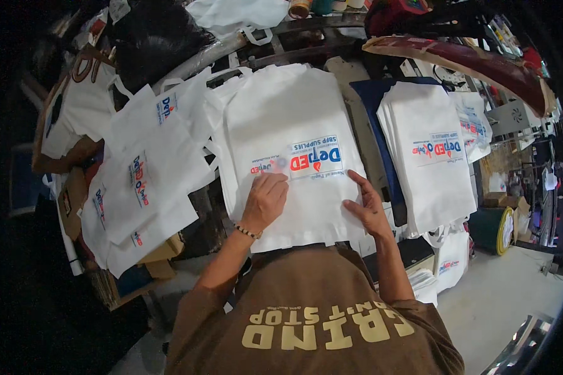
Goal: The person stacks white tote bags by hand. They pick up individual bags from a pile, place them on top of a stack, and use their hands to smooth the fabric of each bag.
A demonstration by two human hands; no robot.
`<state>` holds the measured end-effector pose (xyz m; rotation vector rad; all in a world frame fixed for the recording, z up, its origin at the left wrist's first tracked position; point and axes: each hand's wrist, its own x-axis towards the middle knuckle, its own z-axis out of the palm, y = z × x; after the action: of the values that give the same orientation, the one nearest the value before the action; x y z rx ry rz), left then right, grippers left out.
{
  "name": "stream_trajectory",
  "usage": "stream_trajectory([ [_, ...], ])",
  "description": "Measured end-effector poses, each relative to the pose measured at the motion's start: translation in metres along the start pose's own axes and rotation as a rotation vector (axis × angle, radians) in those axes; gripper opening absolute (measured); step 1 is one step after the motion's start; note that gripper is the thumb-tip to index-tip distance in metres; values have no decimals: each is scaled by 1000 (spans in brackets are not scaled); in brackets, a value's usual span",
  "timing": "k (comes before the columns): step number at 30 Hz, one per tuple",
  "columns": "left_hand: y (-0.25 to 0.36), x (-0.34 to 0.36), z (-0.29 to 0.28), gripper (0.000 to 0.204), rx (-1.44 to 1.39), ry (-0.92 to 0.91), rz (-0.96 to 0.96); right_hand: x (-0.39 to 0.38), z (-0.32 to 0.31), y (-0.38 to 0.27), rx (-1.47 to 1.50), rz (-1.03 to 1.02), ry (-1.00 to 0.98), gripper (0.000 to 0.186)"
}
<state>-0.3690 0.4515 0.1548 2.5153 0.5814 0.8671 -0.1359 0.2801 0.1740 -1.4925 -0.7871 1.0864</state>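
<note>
In front of me lies a stack of white tote bags (281, 106), the top one printed with a blue and red logo that appears upside down. My left hand (266, 201), with a beaded bracelet at the wrist, rests over the left end of the print. Its fingers are drawn together, and what they may hold is hidden; a pale blur covers part of the print at the fingertips. At the stack's lower right edge is my right hand (368, 209), thumb and forefinger apart, nothing between them, fingertips touching or close to the bag.
More printed white bags (131, 187) lie overlapped on the left. On the right, another pile of white bags (422, 156) sits over a dark blue board (364, 94). A curved maroon padded piece (456, 62) spans the far right. A green round container (489, 230) stands near the floor.
</note>
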Motion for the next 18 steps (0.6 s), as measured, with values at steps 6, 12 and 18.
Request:
stream_trajectory([
  [6, 12, -6, 9, 11, -129, 22, -74, -1, -2, -1, 50, 30, -30, 72],
  [12, 29, -7, 12, 10, -261, -59, -71, -2, -6, -1, -2, 38, -34, 72],
  [18, 38, -13, 22, 9, -294, -42, -90, -3, -3, -9, -39, 19, -47, 72],
])
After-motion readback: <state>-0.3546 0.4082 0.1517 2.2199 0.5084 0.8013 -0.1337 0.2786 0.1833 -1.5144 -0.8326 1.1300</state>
